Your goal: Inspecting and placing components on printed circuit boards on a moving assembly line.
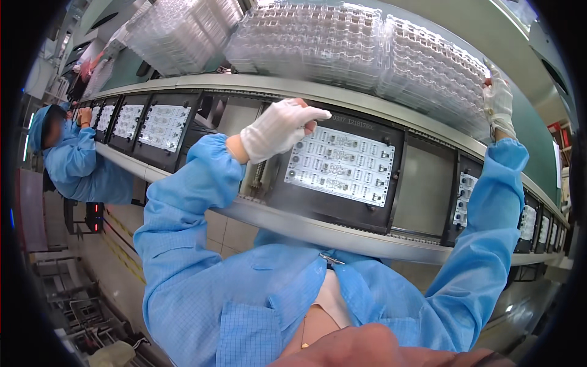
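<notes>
My left hand (pixel 282 129), in a white glove with some bare fingertips, hovers over the upper left corner of a white circuit board panel (pixel 342 165). Its index finger points right while the other fingers curl in; what they hold, if anything, is hidden. The panel lies flat in a black carrier (pixel 330 207) on the conveyor line, with small dark components in rows. Far to the right, my right hand (pixel 498 104), gloved too, reaches up beside a stack of clear plastic trays (pixel 434 67). Its fingers are stretched out, and I make out nothing in them.
More clear tray stacks (pixel 306 40) line the bench behind the conveyor rail (pixel 342 95). Other carriers with panels (pixel 164 127) sit left and right along the line. At the left, a co-worker in blue (pixel 82 156) works at the same conveyor.
</notes>
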A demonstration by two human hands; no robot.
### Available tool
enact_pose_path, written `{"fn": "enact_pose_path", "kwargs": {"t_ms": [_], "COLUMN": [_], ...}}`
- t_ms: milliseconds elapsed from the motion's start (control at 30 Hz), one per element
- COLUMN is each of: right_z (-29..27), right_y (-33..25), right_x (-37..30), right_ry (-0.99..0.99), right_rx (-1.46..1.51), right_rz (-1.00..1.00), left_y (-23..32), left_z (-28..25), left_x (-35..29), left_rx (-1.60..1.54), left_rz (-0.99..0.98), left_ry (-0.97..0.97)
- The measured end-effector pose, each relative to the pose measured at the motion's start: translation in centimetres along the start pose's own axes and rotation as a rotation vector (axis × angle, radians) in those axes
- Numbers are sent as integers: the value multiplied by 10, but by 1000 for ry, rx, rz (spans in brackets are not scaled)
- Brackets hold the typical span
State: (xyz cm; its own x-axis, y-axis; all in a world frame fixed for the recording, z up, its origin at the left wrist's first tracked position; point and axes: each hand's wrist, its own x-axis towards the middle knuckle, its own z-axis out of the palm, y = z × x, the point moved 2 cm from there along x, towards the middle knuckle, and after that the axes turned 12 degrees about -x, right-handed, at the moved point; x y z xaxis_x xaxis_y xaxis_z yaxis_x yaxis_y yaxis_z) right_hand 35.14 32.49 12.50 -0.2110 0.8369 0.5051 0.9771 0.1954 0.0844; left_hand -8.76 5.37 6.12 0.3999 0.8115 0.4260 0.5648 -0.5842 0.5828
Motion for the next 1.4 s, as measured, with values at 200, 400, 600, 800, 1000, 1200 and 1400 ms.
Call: {"fn": "enact_pose_path", "kwargs": {"t_ms": [200,400,600,800,1000,1200,1400], "right_z": [-61,-72,-44,-36,-29,-26,-33], "right_y": [-94,-140,-144,-144,-146,-152,-174], "right_x": [-82,-143,-167,-175,-179,-182,-193], "right_ry": [161,117,82,-68,-174,-153,-386], "right_rx": [449,562,685,726,868,795,987], "right_rz": [-194,-315,-248,-149,-61,-146,61], "left_y": [-6,-7,-6,-8,-9,-7,-7], "left_z": [19,22,25,23,21,31,51], "left_x": [0,4,14,22,23,30,8], "left_rx": [114,187,297,179,13,144,470], "left_rz": [59,67,93,-9,-68,66,187], "left_ry": [-77,-178,-232,-258,-178,-248,-201]}}
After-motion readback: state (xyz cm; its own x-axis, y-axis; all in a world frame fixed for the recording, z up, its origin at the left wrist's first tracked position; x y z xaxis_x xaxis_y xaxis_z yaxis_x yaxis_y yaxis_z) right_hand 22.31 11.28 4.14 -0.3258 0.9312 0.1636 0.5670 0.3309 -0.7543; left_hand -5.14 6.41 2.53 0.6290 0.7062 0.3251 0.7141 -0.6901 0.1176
